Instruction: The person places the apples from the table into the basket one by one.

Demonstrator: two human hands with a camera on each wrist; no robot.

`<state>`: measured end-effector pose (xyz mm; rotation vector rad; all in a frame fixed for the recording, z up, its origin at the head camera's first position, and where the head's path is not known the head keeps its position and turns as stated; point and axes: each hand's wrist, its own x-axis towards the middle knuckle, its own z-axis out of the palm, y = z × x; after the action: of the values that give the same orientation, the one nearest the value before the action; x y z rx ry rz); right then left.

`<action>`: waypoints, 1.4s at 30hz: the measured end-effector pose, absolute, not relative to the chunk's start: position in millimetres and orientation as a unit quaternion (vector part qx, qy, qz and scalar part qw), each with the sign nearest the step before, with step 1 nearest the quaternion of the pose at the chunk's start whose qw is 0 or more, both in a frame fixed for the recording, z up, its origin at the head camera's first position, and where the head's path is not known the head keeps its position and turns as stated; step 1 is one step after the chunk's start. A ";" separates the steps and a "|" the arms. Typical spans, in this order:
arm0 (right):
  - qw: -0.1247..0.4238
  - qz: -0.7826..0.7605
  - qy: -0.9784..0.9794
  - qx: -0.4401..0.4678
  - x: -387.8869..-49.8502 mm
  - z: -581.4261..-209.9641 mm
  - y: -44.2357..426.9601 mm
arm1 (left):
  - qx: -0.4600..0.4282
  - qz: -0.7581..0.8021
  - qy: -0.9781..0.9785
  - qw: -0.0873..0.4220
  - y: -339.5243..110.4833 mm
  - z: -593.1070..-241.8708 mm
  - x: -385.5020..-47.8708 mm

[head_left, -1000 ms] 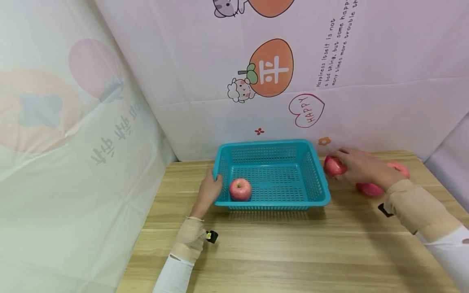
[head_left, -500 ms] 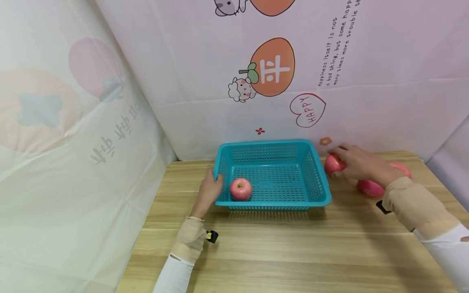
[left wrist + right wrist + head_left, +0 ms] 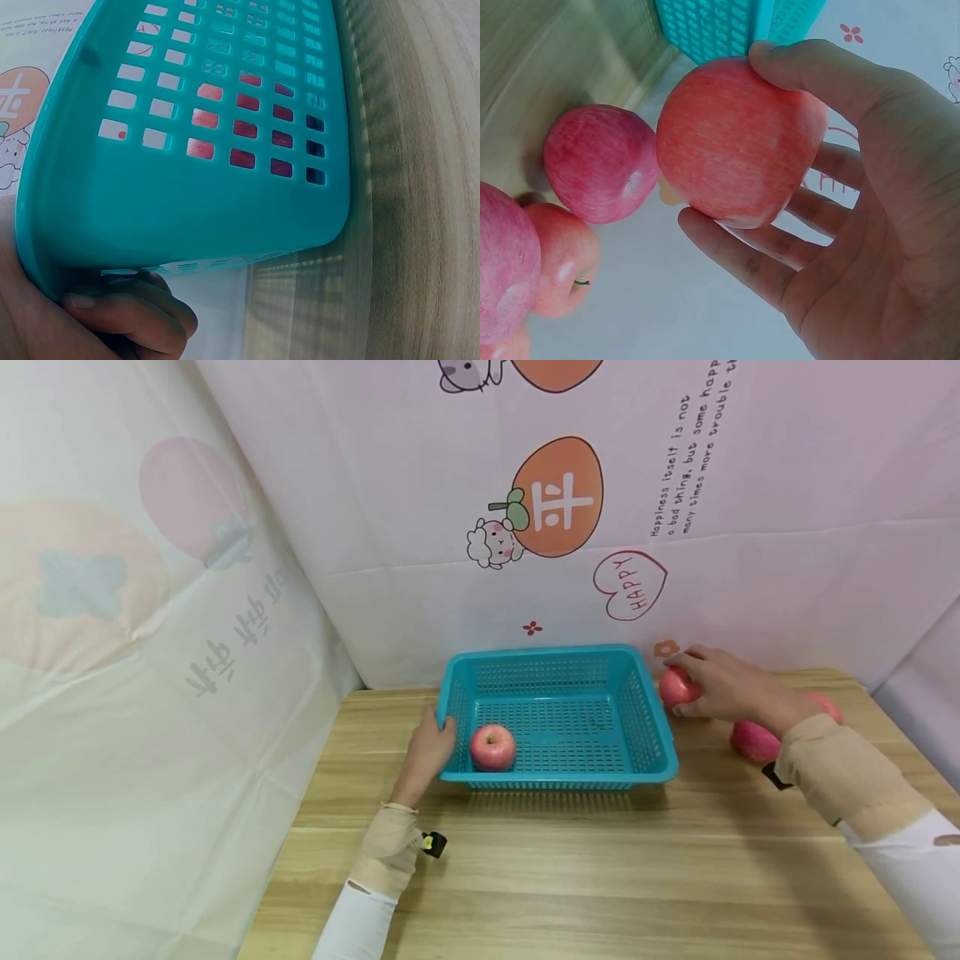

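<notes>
A turquoise plastic basket [image 3: 553,779] stands on the table with one apple [image 3: 492,748] in its near left corner. My left hand [image 3: 431,745] grips the basket's left rim; in the left wrist view its curled fingers [image 3: 142,315] show beneath the rim, and the apple's red skin shows through the holes. Just off the basket's right side, my right hand [image 3: 723,687] holds a red apple [image 3: 678,691]. In the right wrist view, thumb and fingers spread around this apple [image 3: 739,142], which hangs above the others.
Several more apples lie right of the basket, partly hidden under the right arm: a dark red one [image 3: 754,741] and a pinkish one [image 3: 825,707] show. The wooden table [image 3: 570,877] meets a printed cloth [image 3: 420,618] behind the basket.
My right hand has lifted the apple slightly and shifted a little left and back, toward the basket's right rim. The left hand and the basket have stayed in place.
</notes>
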<state>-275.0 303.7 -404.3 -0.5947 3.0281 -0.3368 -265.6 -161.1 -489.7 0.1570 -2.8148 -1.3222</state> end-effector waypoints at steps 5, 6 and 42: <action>0.016 -0.102 0.976 -0.193 -274.8 -401.7 301.5 | 0.052 -0.424 -0.904 0.013 -160.7 -488.0 -265.5; 0.014 -0.101 0.976 -0.194 -274.6 -401.1 301.2 | 0.052 -0.424 -0.904 0.012 -160.6 -487.7 -265.5; 0.011 -0.088 0.977 -0.195 -284.9 -381.9 276.3 | 0.047 -0.415 -0.908 0.015 -161.2 -489.2 -265.8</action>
<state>-284.9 276.3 -381.9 -0.6094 3.0477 -0.2750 -265.8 -161.2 -489.2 0.1450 -2.8270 -1.2926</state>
